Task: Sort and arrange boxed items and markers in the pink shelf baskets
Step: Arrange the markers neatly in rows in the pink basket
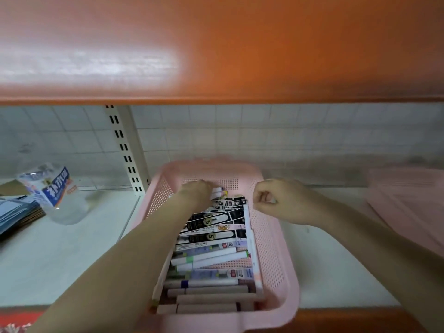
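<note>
while the right hand hovers clenched, the left hand grasps markers inside the pink basket.

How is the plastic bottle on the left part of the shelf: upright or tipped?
Tipped. The plastic bottle leans, its top toward the upper left, its wider end low on the shelf, next to a stack of booklets.

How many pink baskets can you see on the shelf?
2: one pink basket in the middle, filled with markers and boxed items, and a second, blurred pink basket at the right edge. Others may lie out of view.
</note>
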Demonstrator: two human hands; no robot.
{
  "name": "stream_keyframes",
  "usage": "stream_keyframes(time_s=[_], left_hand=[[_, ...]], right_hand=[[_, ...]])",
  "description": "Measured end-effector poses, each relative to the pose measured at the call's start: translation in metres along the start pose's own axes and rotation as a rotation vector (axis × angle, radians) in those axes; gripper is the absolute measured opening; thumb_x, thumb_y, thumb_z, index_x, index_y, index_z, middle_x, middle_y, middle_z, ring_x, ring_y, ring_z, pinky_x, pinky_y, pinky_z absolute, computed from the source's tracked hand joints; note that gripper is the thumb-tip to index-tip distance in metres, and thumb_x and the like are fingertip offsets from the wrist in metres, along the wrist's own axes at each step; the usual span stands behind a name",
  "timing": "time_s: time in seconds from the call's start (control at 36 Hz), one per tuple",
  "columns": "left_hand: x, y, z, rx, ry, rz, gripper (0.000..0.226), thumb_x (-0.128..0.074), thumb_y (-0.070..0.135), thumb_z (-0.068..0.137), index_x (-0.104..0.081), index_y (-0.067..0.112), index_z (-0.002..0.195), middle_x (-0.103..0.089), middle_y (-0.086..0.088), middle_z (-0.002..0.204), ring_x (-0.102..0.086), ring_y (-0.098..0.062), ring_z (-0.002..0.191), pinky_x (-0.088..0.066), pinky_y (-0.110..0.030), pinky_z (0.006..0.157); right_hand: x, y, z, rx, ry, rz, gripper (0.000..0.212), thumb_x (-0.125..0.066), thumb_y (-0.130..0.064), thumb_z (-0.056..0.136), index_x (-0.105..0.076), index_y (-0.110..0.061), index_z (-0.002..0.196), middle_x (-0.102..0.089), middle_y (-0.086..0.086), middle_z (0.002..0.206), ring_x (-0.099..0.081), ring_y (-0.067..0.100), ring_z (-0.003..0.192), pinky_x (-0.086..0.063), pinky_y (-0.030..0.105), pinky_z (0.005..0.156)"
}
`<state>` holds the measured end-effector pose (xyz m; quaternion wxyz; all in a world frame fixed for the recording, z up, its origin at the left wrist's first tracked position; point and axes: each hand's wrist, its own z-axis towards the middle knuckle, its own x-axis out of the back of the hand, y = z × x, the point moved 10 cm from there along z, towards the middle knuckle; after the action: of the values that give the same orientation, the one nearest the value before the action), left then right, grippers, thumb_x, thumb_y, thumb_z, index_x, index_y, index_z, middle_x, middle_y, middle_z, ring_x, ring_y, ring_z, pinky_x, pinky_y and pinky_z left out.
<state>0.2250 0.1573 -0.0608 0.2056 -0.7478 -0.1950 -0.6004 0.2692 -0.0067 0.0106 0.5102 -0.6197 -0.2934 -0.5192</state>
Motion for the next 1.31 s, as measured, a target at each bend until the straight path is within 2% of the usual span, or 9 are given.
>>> stream_keyframes(time_s=[0.19, 0.28, 0.42, 0.58, 0.69, 0.89, 1.03, 1.17, 1.31], left_hand=[[-0.006, -0.006, -0.015, 0.009, -0.071, -0.126, 0.045, -0.044, 0.021, 0.099, -0.034, 0.006, 0.140, -0.054, -0.011, 0.129, -0.057, -0.025, 0.105, -0.043, -0.030, 0.072], [-0.015, -0.010, -0.021, 0.035, -0.127, -0.208, 0.053, -0.040, 0.024, 0.101, -0.022, 0.003, 0.147, -0.046, -0.014, 0.140, -0.053, -0.029, 0.118, -0.045, -0.033, 0.085], [-0.018, -0.008, -0.031, 0.026, -0.153, -0.204, 0.043, -0.039, 0.020, 0.101, -0.033, 0.006, 0.142, -0.049, -0.011, 0.135, -0.052, -0.026, 0.117, -0.036, -0.025, 0.080], [-0.017, -0.013, -0.034, 0.032, -0.141, -0.182, 0.037, -0.037, 0.031, 0.101, -0.052, 0.002, 0.118, -0.058, -0.012, 0.108, -0.056, -0.025, 0.091, -0.043, -0.031, 0.073], [0.002, -0.019, -0.040, 0.019, -0.048, -0.245, 0.023, -0.034, 0.030, 0.101, -0.044, 0.009, 0.098, -0.055, -0.009, 0.095, -0.050, -0.021, 0.078, -0.037, -0.030, 0.065], [0.048, -0.062, -0.074, 0.110, 0.195, -0.525, 0.012, -0.039, 0.019, 0.099, -0.046, 0.009, 0.100, -0.054, -0.002, 0.074, -0.053, -0.012, 0.053, -0.041, -0.027, 0.051], [0.065, -0.076, -0.104, 0.109, 0.278, -0.620, 0.012, -0.039, 0.016, 0.098, -0.042, 0.015, 0.086, -0.055, -0.006, 0.074, -0.052, -0.015, 0.042, -0.041, -0.025, 0.041], [0.061, -0.086, -0.119, 0.137, 0.289, -0.662, 0.011, -0.042, 0.015, 0.096, -0.049, 0.007, 0.092, -0.054, -0.007, 0.072, -0.051, -0.018, 0.042, -0.043, -0.026, 0.037], [0.060, -0.094, -0.124, 0.150, 0.284, -0.631, 0.014, -0.043, 0.017, 0.094, -0.050, 0.005, 0.094, -0.054, -0.007, 0.071, -0.047, -0.016, 0.044, -0.037, -0.022, 0.035]], right_hand=[[-0.008, -0.008, 0.009, 0.027, -0.041, 0.050, 0.010, -0.059, -0.027, 0.091, -0.067, -0.022, 0.090, -0.065, -0.016, 0.088, -0.059, -0.002, 0.084, -0.052, 0.027, 0.081], [-0.010, -0.012, 0.014, 0.041, -0.051, 0.067, 0.010, -0.059, -0.027, 0.091, -0.068, -0.022, 0.091, -0.065, -0.014, 0.089, -0.061, 0.002, 0.083, -0.053, 0.030, 0.081], [-0.017, -0.008, 0.025, 0.030, -0.062, 0.085, 0.007, -0.061, -0.028, 0.089, -0.068, -0.024, 0.088, -0.067, -0.013, 0.085, -0.063, 0.005, 0.080, -0.055, 0.034, 0.081], [-0.021, -0.011, 0.034, 0.051, -0.078, 0.087, 0.009, -0.062, -0.028, 0.090, -0.068, -0.022, 0.091, -0.066, -0.012, 0.087, -0.062, 0.005, 0.081, -0.055, 0.034, 0.082], [-0.027, -0.011, 0.044, 0.045, -0.095, 0.068, 0.010, -0.062, -0.029, 0.089, -0.069, -0.022, 0.091, -0.066, -0.011, 0.088, -0.063, 0.009, 0.083, -0.055, 0.037, 0.083], [-0.055, -0.028, 0.074, 0.067, -0.176, -0.074, 0.021, -0.055, -0.023, 0.095, -0.067, -0.019, 0.111, -0.064, -0.007, 0.096, -0.057, 0.009, 0.076, -0.049, 0.029, 0.069], [-0.088, -0.059, 0.090, 0.155, -0.271, -0.118, 0.047, -0.056, -0.015, 0.093, -0.052, -0.027, 0.138, -0.055, 0.004, 0.137, -0.057, 0.025, 0.118, -0.047, 0.040, 0.099], [-0.114, -0.083, 0.097, 0.253, -0.315, -0.245, 0.036, -0.058, -0.005, 0.086, -0.065, -0.024, 0.116, -0.060, 0.004, 0.108, -0.059, 0.023, 0.087, -0.054, 0.037, 0.073], [-0.102, -0.078, 0.114, 0.228, -0.230, -0.209, 0.011, -0.058, -0.011, 0.089, -0.056, -0.017, 0.097, -0.055, 0.001, 0.086, -0.055, 0.016, 0.071, -0.041, 0.027, 0.053]])
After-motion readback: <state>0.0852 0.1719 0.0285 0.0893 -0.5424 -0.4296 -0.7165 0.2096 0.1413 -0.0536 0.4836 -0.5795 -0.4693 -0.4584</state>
